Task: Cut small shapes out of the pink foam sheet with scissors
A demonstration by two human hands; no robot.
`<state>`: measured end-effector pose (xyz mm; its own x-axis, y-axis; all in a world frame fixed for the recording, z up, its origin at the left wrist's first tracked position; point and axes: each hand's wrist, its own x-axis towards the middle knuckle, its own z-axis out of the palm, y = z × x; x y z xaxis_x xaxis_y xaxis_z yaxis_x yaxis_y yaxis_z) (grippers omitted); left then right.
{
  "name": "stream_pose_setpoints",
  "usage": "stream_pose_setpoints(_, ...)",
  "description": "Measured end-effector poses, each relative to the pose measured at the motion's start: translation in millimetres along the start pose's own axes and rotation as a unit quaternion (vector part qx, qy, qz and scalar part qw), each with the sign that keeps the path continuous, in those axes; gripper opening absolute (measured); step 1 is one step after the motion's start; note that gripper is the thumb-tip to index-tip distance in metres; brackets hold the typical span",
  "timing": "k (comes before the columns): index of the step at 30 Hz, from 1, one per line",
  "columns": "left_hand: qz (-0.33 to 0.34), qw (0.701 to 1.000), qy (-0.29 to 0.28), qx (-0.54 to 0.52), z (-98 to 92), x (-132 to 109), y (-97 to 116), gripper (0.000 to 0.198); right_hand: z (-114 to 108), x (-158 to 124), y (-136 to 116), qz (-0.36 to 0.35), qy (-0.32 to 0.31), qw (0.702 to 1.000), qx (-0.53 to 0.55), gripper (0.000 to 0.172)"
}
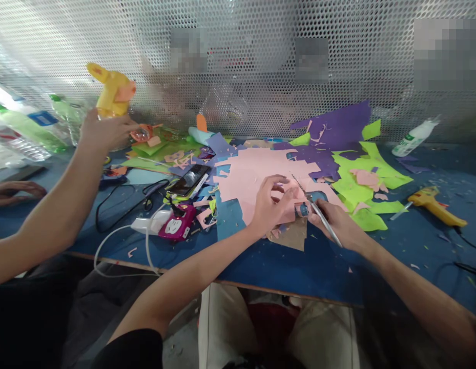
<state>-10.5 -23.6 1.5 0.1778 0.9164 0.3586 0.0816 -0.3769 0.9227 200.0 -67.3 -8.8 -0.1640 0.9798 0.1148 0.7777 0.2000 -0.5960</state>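
In the head view, I have my right hand [337,223] closed around a slim metal cutter [322,218], its blade slanting up and away toward the left fingers. I judge it light and stiff, smooth enough to slip; the grip belongs on the handle, well back from the thin blade. My left hand [272,202] is curled just left of the blade, thumb and fingertips at a small pink piece [300,190]; whether they pinch it, I cannot tell. It looks like light, soft paper, easily creased or torn, best held by an edge clear of the blade. Beneath the left hand spreads a pink sheet [241,174].

For containers, a white bottle [414,137] leans beyond my right hand, contents hidden from me. Far left of my left hand, clear bottles [66,115] stand past a co-worker's hand [107,128]; I can't make out what they hold.
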Motion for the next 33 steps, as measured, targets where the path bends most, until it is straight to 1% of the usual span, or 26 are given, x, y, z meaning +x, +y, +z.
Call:
stream_pose_setpoints(5,-0.032,0.999,0.026,-0.02,3.1,-1.8,1.5,0.033,0.4,-1.5,-4.2,0.001,-0.01,0.999,0.036,0.043)
stream_pose_setpoints(9,-0.039,0.999,0.03,-0.022,3.5,-2.7,2.6,0.031,0.6,-2.6,-4.8,0.001,-0.015,0.999,0.037,0.043)
stream_pose_setpoints(13,-0.037,0.999,0.03,-0.021,3.5,-3.3,2.9,0.03,1.0,-3.1,-3.8,-0.006,-0.009,0.999,0.03,0.041)
stream_pose_setpoints(16,-0.033,0.999,0.029,-0.021,3.5,-3.5,2.5,0.03,1.0,-2.9,-3.0,-0.007,-0.015,0.999,0.036,0.04)
stream_pose_setpoints(25,-0.014,1.0,0.019,-0.018,2.0,-3.0,4.9,0.026,0.4,-2.6,-7.2,-0.003,-0.025,0.997,0.069,0.044)
stream_pose_setpoints(30,-0.02,0.999,0.027,-0.018,2.6,-2.8,4.6,0.027,0.8,-2.8,-5.5,0.003,-0.027,0.997,0.075,0.041)
stream_pose_setpoints(33,-0.034,0.998,0.028,-0.04,4.0,-3.4,1.4,0.031,0.5,-2.8,-4.6,0.002,-0.025,0.996,0.085,0.041)
